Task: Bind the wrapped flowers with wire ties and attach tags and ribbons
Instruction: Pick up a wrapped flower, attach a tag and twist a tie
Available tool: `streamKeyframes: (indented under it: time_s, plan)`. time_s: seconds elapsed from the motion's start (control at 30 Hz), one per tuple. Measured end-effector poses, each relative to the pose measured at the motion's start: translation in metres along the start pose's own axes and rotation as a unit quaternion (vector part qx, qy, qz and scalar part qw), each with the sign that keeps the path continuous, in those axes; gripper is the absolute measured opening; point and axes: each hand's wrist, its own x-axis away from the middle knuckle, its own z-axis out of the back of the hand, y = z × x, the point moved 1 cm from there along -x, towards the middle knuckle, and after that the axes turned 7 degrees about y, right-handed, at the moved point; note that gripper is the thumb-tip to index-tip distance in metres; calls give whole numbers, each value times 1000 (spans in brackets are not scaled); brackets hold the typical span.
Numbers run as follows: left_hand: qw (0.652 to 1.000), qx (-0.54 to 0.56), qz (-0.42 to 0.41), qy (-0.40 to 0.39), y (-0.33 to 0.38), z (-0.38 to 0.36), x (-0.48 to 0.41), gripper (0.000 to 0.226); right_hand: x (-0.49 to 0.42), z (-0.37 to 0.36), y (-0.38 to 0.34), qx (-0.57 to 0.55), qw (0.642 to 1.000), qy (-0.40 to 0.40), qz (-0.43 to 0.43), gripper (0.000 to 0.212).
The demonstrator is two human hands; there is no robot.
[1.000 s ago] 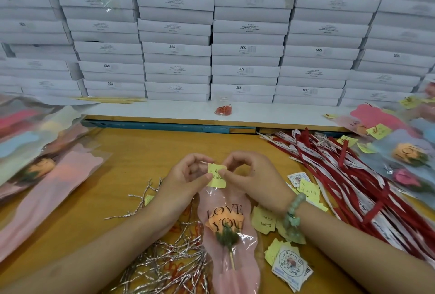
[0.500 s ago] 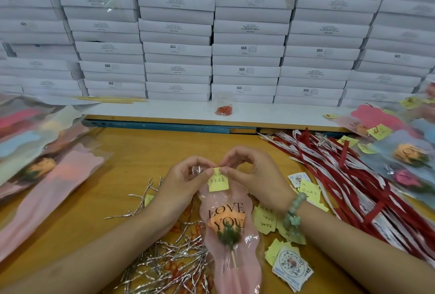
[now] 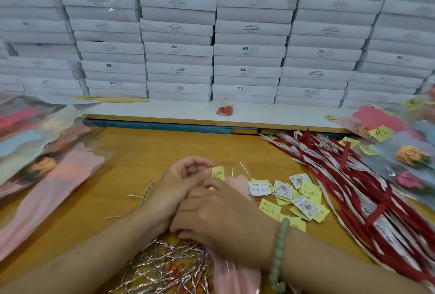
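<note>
Pinching square yellow tag, left hand; right hand on glossy sleeve, grip unclear.

Packing workshop: stacked white boxes wall-high behind wooden bench, ribbon pile, wrapped flowers.

I see a white ledge running across the back. White boxes stand stacked on it, many printed SGS, and rise past the top of my view like a wall. A small clear jar of red clips sits near the ledge's middle, and thin wooden sticks lie toward its left end. Below the ledge runs a blue strip, then the wooden table. The light is even.
</note>
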Motion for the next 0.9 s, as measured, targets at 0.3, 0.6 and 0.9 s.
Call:
streamKeyframes:
  time_s: [0.3, 0.6, 0.9]
  plan:
    - [1000, -13, -8, -11, 1, 0, 3, 14, 1, -3, -2, -1, 997, -78, -15, 19]
    - [1000, -27, -5, -13, -1, 1, 1, 16, 0, -4, -6, -16, 999, -32, -41, 26]
    - [999, -35, -8, -15, -2, 0, 0, 15, -1, -8, -1, -57, 994, -34, -91, 25]
